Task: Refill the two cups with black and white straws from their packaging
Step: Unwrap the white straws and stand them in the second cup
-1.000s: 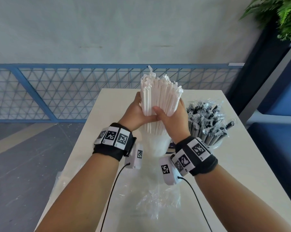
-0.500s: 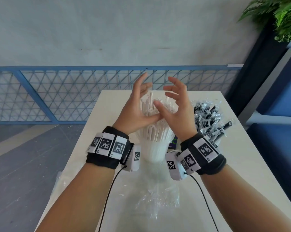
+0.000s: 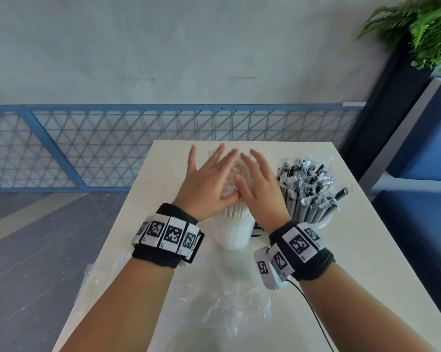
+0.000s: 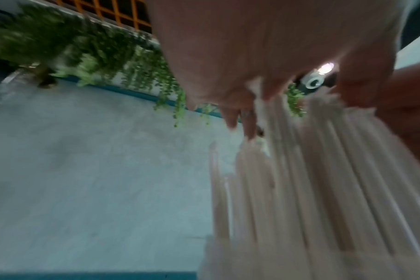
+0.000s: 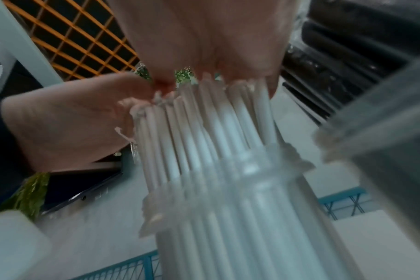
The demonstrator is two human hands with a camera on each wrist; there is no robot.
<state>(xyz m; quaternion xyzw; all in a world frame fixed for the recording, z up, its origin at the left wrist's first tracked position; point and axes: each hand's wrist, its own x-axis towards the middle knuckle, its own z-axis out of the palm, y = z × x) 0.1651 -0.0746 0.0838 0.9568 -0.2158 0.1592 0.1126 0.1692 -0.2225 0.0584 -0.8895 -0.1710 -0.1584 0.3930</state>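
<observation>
Both hands lie flat, fingers straight and spread, holding nothing: left hand (image 3: 209, 182) and right hand (image 3: 261, 190) press on the tops of the white straws (image 3: 236, 212), which stand in the white cup (image 3: 237, 233) mid-desk (image 3: 366, 262). Black straws (image 3: 307, 191) fill the neighbouring cup to the right.

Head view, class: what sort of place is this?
Probably a café or drinks counter: a ribbed white cup of white paper-wrapped straws, plastic-wrapped black straws, and a blue mesh railing.
</observation>
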